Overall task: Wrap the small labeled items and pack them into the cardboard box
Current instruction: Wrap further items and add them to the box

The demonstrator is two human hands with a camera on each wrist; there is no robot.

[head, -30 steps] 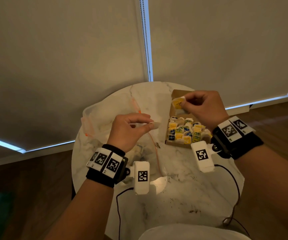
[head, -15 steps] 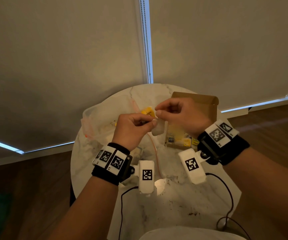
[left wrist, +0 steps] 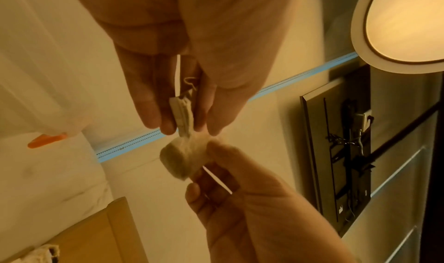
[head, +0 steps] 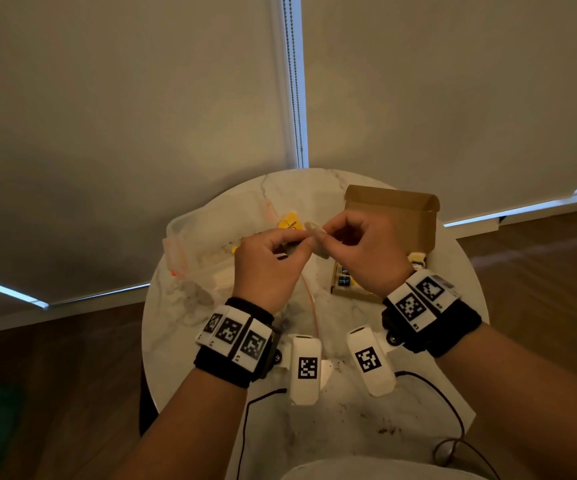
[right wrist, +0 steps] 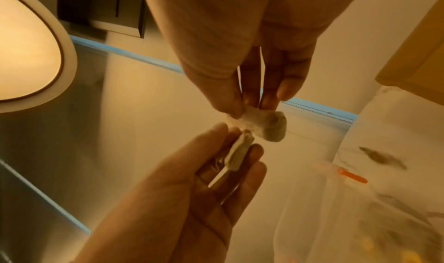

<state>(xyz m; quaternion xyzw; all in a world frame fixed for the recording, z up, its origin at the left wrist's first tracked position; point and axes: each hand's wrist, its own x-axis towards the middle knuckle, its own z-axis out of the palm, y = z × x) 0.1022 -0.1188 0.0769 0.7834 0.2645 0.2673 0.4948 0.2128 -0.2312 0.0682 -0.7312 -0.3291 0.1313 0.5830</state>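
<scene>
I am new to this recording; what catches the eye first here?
Both hands, left hand and right hand, meet above the round marble table, pinching a small pale wrapped item between them. Behind the right hand stands an open cardboard box.

- Our right hand (head: pixel 366 252) leaves the cardboard box (head: pixel 392 216), where it holds a yellow labeled item a second ago, and now meets our left hand (head: pixel 268 263) above the middle of the desk (head: pixel 349 420).
- The yellow item is out of our right fingers; a yellow label (head: pixel 288 221) now shows just beyond our left fingertips.
- The pale small bag (left wrist: pixel 185 158) passes from our left hand alone to both: our right hand pinches it, while our left pinches the folded tag (left wrist: pixel 181 111).
- The box's open flap, hidden earlier behind our right hand, now shows.
</scene>
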